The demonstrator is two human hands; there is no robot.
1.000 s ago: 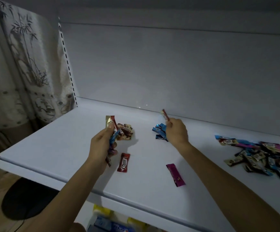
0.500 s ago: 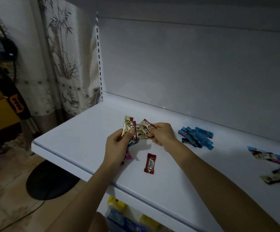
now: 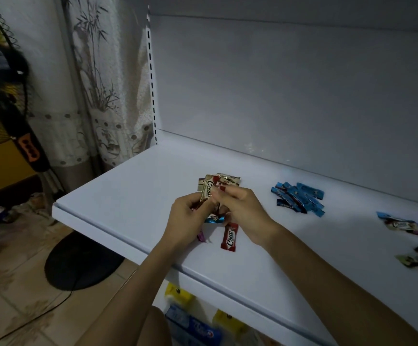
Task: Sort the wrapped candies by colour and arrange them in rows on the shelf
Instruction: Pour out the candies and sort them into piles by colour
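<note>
My left hand grips a bunch of wrapped candies, with a gold Choco wrapper sticking up, a blue one poking out on the right and a purple end below. My right hand meets it and pinches a candy at the top of that bunch. Behind the hands lies a small pile of gold candies on the white shelf. A red Choco candy lies flat just under my right hand. A group of blue candies sits further right.
A mixed heap of candies lies at the shelf's right edge. The shelf's back panel rises behind. A fan with a black round base stands on the tiled floor at left, by a curtain. Packaged goods sit on the lower shelf.
My right hand left the blue group and came across to the bunch in my left hand. The view swung left, so the mixed heap now sits at the frame's right edge.
</note>
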